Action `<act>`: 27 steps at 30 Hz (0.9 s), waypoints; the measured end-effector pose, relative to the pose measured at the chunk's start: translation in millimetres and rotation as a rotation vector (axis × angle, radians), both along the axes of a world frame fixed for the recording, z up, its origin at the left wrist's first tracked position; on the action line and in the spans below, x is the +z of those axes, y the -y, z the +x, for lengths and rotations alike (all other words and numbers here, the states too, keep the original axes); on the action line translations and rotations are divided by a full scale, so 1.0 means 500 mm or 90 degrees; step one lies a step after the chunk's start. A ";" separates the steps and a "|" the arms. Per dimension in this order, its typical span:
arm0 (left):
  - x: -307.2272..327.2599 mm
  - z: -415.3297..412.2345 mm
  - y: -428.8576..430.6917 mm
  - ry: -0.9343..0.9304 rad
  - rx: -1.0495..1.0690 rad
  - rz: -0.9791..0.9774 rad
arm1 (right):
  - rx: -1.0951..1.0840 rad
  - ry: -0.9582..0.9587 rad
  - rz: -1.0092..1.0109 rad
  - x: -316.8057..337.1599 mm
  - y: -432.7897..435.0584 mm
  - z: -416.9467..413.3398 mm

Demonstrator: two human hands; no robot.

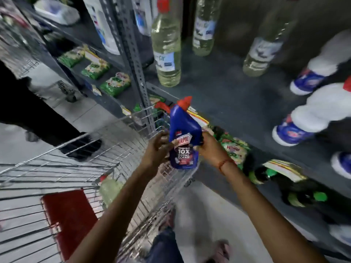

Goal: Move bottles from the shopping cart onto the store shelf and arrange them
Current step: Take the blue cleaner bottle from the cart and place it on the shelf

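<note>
We hold a blue bottle (pixel 183 137) with a red cap upright in both hands, just above the far corner of the wire shopping cart (pixel 117 141) and just in front of the edge of the grey store shelf (pixel 237 103). Our left hand (pixel 158 147) comes up from below with the forearm angled toward the bottle, fingers curled closed around the bottle's left side at the label. Our right hand (pixel 209 147) reaches in from the other side, wrist bent inward, fingers wrapped shut on the bottle's right side near its lower half; a red thread band (pixel 223 164) circles that wrist. Taking the blue bottle as our mark: beyond and above it on the shelf stand three clear bottles of pale yellow liquid (pixel 167 54), the nearest with a red cap. To its right on the same shelf stand white bottles with blue labels (pixel 303 120), blurred by motion. Just below and right of it, on a lower level, lie green packets (pixel 235 150) and dark bottles with green caps (pixel 303 194). Below and left of it, inside the cart, lies another pale bottle (pixel 110 188), next to the cart's red flap (pixel 68 219). Far left of it, a person in dark clothing (pixel 38 114) stands on the floor.
</note>
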State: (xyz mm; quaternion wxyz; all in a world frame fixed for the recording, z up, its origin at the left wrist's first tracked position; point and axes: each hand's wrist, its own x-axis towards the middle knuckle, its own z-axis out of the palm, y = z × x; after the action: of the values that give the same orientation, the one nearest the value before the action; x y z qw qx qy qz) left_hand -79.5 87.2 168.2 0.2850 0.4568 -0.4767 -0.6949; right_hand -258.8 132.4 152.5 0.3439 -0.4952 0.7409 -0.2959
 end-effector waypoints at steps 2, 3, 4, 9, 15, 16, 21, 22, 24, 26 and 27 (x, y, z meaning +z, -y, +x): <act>0.047 -0.031 -0.026 -0.041 0.010 -0.035 | -0.024 0.006 -0.061 0.059 -0.044 -0.022; 0.070 -0.052 -0.050 -0.064 0.001 -0.056 | -0.040 -0.032 -0.077 0.101 -0.086 -0.035; 0.089 -0.072 -0.074 -0.077 -0.015 -0.082 | -0.049 -0.068 -0.102 0.132 -0.128 -0.052; 0.171 -0.254 -0.242 -0.103 -0.148 -0.231 | -0.162 -0.088 -0.224 0.234 -0.392 -0.198; 0.160 -0.490 -0.389 -0.096 -0.331 -0.338 | -0.288 -0.144 -0.253 0.224 -0.619 -0.392; 0.158 -0.529 -0.410 -0.095 -0.351 -0.361 | -0.307 -0.152 -0.254 0.221 -0.649 -0.422; 0.173 -0.710 -0.483 -0.083 -0.428 -0.455 | -0.380 -0.246 -0.275 0.216 -0.738 -0.540; 0.177 -0.736 -0.488 -0.073 -0.438 -0.460 | -0.406 -0.263 -0.275 0.206 -0.743 -0.562; 0.175 -0.778 -0.488 -0.050 -0.457 -0.458 | -0.447 -0.285 -0.260 0.189 -0.742 -0.595; 0.150 -0.802 -0.489 -0.028 -0.475 -0.453 | -0.462 -0.288 -0.232 0.170 -0.741 -0.610; 0.137 -0.809 -0.487 -0.018 -0.478 -0.450 | -0.461 -0.298 -0.220 0.162 -0.738 -0.616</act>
State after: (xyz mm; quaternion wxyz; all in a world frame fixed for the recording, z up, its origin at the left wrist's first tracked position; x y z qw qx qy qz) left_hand -483.8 330.6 236.7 0.1590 0.1208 -0.8096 -0.5519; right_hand -566.5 501.6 233.8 -0.0456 -0.3079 0.8636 -0.3966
